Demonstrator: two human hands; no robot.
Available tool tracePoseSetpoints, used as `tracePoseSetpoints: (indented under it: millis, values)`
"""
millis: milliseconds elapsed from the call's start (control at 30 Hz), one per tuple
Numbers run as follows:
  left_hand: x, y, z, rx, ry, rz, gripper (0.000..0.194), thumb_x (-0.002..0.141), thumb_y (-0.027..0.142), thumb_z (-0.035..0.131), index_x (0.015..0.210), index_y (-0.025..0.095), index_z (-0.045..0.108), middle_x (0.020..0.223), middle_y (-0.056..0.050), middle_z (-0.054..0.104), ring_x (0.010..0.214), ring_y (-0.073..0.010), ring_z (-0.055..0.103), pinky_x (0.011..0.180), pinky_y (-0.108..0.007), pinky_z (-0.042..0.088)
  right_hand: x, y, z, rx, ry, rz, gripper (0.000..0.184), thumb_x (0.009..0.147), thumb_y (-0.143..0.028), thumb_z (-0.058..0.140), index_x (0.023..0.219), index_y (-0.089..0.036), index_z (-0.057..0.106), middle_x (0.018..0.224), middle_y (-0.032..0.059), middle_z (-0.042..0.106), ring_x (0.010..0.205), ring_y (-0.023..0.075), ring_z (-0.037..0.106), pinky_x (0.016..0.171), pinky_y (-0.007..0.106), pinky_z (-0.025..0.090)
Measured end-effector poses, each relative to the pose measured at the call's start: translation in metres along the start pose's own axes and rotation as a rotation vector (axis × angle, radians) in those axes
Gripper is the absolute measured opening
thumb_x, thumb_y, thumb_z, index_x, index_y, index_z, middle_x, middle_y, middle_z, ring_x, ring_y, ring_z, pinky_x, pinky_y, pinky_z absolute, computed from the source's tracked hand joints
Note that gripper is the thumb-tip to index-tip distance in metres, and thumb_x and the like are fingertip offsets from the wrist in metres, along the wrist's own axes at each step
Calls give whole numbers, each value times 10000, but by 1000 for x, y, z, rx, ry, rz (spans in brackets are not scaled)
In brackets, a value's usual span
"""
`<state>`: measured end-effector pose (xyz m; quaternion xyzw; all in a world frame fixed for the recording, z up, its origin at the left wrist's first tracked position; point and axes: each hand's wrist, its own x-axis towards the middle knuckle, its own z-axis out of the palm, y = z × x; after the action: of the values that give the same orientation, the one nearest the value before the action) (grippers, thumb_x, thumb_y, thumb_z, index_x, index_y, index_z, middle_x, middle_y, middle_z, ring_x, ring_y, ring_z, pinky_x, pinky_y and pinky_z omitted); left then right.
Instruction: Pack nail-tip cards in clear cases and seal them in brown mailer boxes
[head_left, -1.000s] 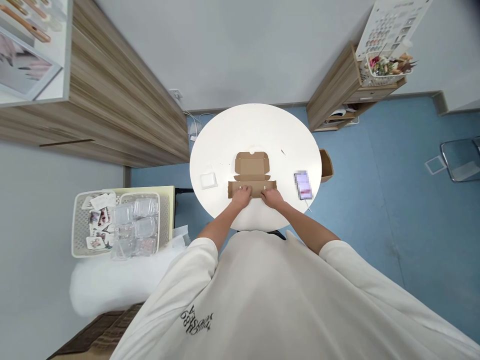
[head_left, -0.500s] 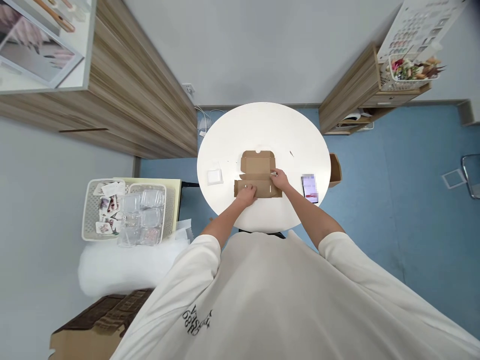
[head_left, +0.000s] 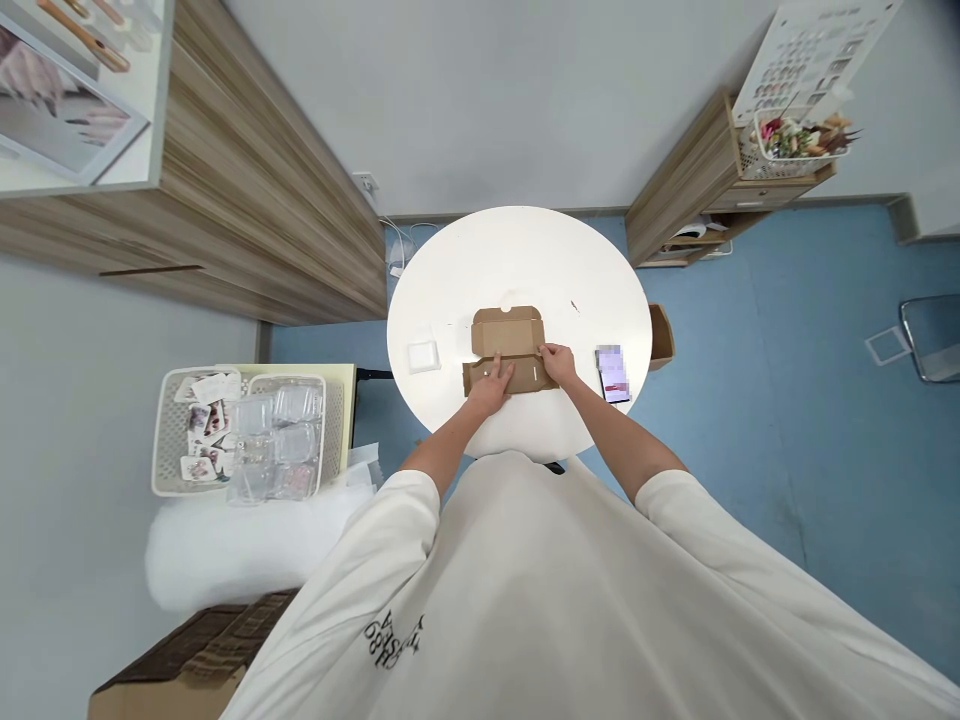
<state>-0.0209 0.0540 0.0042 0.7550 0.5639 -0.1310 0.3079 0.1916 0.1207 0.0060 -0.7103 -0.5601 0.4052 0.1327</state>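
A brown cardboard mailer box [head_left: 507, 338] lies unfolded on the round white table [head_left: 525, 255], its notched lid panel pointing away from me. My left hand [head_left: 491, 388] rests on the left part of the nearer panel, fingers spread and pressing on the cardboard. At the right end of the fold between the two panels, my right hand [head_left: 558, 363] is closed, pinching a small flap of the box. Part of the nearer panel is hidden under my left hand. Two small white slots show in that panel.
On the table, a small white square packet [head_left: 424, 356] lies left of the box and a phone [head_left: 613, 374] lies to the right. A small dark item [head_left: 574, 306] sits beyond. Baskets [head_left: 166, 440] of cards and clear boxes stand at left, beside a bubble-wrap roll [head_left: 225, 560].
My right hand has moved from the nearer panel's front edge up to the flap at the fold. My left hand's fingers have spread and reached further forward over the panel.
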Motion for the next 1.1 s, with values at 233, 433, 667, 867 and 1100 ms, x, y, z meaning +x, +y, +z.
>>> tracePoseSetpoints:
  millis: [233,433,667,867,1100]
  values:
    - [-2,0,1,33,-4,7,835,956,354,587,1649,284,127,1716,-167,-55,1125,-370,644,892,-491,549,-23,-6,15,-327,136,-106,387,996,-282,407,1282,-181,647,1356,178,584,1261,333,520,1065,501,414]
    - [-1,-2,3,23,22,18,824,960,346,578,1648,253,135,1715,-171,-1,1101,-349,651,877,-463,550,-55,-10,35,-567,-317,-248,834,966,-409,532,1647,-174,112,1509,172,497,1379,348,439,1061,436,413]
    - [-2,-4,7,13,30,23,820,959,326,584,1647,286,140,1717,-160,11,1141,-357,633,889,-463,540,-57,-9,40,-660,-390,-205,966,939,-364,587,1652,-163,-32,1559,191,441,1444,348,372,1087,429,395]
    - [-6,-1,8,-23,40,18,759,956,276,550,1633,254,207,1718,-154,-1,1136,-364,629,909,-491,527,-61,-19,39,-661,-380,-174,913,959,-336,543,1652,-158,-26,1520,195,483,1364,337,464,994,400,459]
    - [-41,-10,15,-50,281,4,749,869,97,508,1581,213,306,1694,-154,162,1468,-369,335,1170,-554,291,-62,-25,35,-645,-412,-131,1002,934,-346,596,1646,-198,-93,1472,193,522,1207,334,589,906,383,494]
